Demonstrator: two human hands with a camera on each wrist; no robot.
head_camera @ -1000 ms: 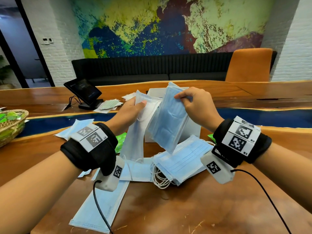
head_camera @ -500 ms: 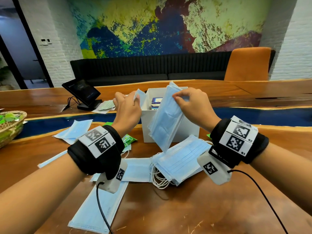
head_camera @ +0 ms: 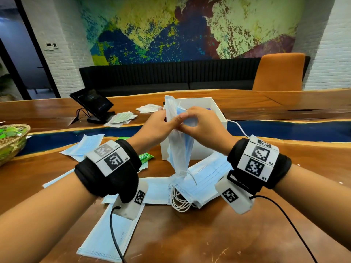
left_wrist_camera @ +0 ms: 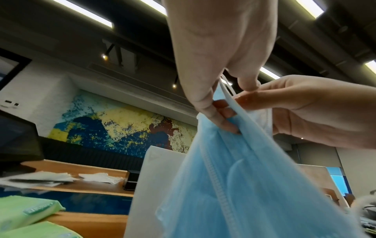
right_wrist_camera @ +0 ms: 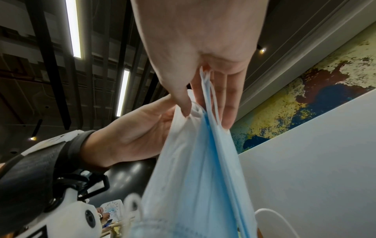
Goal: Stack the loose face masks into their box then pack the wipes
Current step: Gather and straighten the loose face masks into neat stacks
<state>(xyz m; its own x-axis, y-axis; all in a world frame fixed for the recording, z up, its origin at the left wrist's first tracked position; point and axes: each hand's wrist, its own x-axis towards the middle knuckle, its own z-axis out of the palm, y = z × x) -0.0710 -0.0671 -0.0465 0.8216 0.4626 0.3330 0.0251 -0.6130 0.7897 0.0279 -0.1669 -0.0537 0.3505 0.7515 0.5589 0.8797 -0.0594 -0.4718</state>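
Observation:
Both hands meet in front of the white mask box [head_camera: 218,112] and hold a small bunch of blue face masks [head_camera: 180,147] that hangs down lengthwise. My left hand [head_camera: 161,124] pinches the bunch's top edge from the left; in the left wrist view its fingers [left_wrist_camera: 215,112] press the blue masks [left_wrist_camera: 254,185]. My right hand [head_camera: 191,122] pinches the same top from the right, and the masks [right_wrist_camera: 203,169] hang below its fingertips [right_wrist_camera: 223,112]. More loose masks [head_camera: 205,177] lie on the table beneath. Green wipe packs [head_camera: 146,157] sit left of the box.
A wicker basket [head_camera: 11,143] with green packs stands at the far left. A tablet on a stand [head_camera: 93,105] and flat white packets [head_camera: 121,118] lie behind. One mask [head_camera: 108,238] lies near the front edge, another [head_camera: 85,145] left of the wipes.
The hands, apart before with a mask in each, have come together. The two masks are now pressed into one bunch in front of the box.

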